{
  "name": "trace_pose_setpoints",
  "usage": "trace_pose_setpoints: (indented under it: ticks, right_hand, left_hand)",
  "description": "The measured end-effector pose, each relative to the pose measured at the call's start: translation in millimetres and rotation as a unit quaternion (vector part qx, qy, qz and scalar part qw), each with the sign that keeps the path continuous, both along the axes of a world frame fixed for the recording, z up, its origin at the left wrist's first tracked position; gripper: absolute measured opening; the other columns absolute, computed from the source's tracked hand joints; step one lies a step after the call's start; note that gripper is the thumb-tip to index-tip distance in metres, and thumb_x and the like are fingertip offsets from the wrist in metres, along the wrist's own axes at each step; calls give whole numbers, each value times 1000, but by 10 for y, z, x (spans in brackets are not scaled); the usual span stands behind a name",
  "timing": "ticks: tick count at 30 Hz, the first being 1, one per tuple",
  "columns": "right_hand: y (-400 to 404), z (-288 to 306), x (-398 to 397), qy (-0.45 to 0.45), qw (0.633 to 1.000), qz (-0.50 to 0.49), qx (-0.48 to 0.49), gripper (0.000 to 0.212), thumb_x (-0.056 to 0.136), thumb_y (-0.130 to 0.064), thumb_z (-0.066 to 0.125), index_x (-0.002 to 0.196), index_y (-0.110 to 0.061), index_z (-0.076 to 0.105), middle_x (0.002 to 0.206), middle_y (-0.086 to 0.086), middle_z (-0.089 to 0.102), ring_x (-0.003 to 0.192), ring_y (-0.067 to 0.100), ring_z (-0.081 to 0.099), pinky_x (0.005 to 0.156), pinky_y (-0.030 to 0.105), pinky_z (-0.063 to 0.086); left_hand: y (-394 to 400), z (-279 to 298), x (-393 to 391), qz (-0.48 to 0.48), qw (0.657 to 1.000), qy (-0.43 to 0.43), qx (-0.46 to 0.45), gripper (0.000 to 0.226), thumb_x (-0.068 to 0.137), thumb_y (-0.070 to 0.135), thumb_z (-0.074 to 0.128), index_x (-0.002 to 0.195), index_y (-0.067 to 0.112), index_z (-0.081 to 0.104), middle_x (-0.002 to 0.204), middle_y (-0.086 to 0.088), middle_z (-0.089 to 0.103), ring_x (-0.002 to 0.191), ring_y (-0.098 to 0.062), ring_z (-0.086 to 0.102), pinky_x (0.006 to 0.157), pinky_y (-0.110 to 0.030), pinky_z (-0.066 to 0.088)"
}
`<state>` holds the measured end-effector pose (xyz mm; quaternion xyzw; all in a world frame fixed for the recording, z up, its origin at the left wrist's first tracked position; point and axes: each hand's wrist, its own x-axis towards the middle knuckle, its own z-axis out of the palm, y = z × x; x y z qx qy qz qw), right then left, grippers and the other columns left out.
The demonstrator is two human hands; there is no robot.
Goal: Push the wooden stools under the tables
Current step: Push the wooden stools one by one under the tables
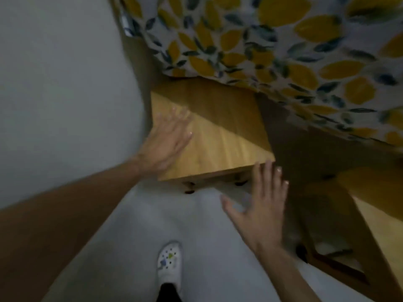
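A light wooden stool [218, 140] stands in the middle, its far half under the table's lemon-patterned cloth [272, 44]. My left hand [168, 138] lies flat against the stool's left edge, fingers spread. My right hand [259, 205] is open at the stool's near right corner, fingertips touching the seat edge. A second wooden stool [375, 214] stands at the right, partly cut off by the frame edge.
A plain grey wall [65, 94] runs close along the left of the stool. The pale floor [196, 225] lies below, with my white shoe [169, 262] on it. The image is blurred by motion.
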<state>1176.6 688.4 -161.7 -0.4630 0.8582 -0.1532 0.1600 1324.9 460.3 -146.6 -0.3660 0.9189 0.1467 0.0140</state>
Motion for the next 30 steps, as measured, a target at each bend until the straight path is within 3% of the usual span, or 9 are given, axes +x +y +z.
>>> trace_pose_setpoints:
  ticks: [4,8,12,20,25,28,30]
  right_hand:
    - [-1115,-92,956,-8,999,41,-6,111,71,-79,40,152,-10,8,161,15,-4,146,33,-13,118,51,-5]
    - [-1686,-286,1311,14,997,19,71,121,69,-77,50,151,-5,-3,158,24,-12,142,43,-21,116,58,-7]
    - [-1716,-385,1340,45,996,21,80,120,67,-63,64,151,-4,3,158,25,-4,143,46,-15,115,62,-6]
    - [-1462,-334,1264,49,992,89,74,116,64,-62,64,151,-6,11,159,23,1,145,44,-11,115,63,0]
    - [-852,-241,970,24,965,241,96,115,60,-56,59,152,-10,9,160,18,-4,145,40,-15,115,63,4]
    - [-532,-162,601,31,936,332,116,117,61,-55,61,153,-16,1,161,12,-11,145,35,-18,115,61,2]
    - [-380,-99,395,48,917,369,143,119,62,-56,60,152,-21,-8,160,9,-17,145,31,-22,115,57,-6]
  left_hand:
    - [-809,-123,495,46,997,-58,-5,64,95,54,22,150,28,3,160,-1,-5,145,-25,-10,114,-58,-2]
    - [-1137,-355,551,2,992,-124,-9,65,89,64,9,145,40,-13,157,0,-22,142,-27,-22,112,-60,-5]
    - [-1105,-533,492,-19,994,-105,33,64,91,62,8,145,37,-15,155,6,-25,142,-17,-23,112,-59,-11]
    - [-731,-506,669,40,997,-59,32,64,91,62,9,146,35,-11,157,7,-20,143,-13,-20,114,-59,-8]
    - [129,-483,962,124,990,-63,-22,63,94,59,11,149,30,3,160,-2,3,146,-21,2,116,-51,-7]
    - [644,-419,1040,139,986,-82,-34,62,93,57,20,145,25,30,147,-13,40,130,-30,43,110,-48,17]
    - [806,-400,1058,118,988,-93,-31,62,90,60,26,136,22,45,130,-16,56,110,-31,54,99,-45,30]
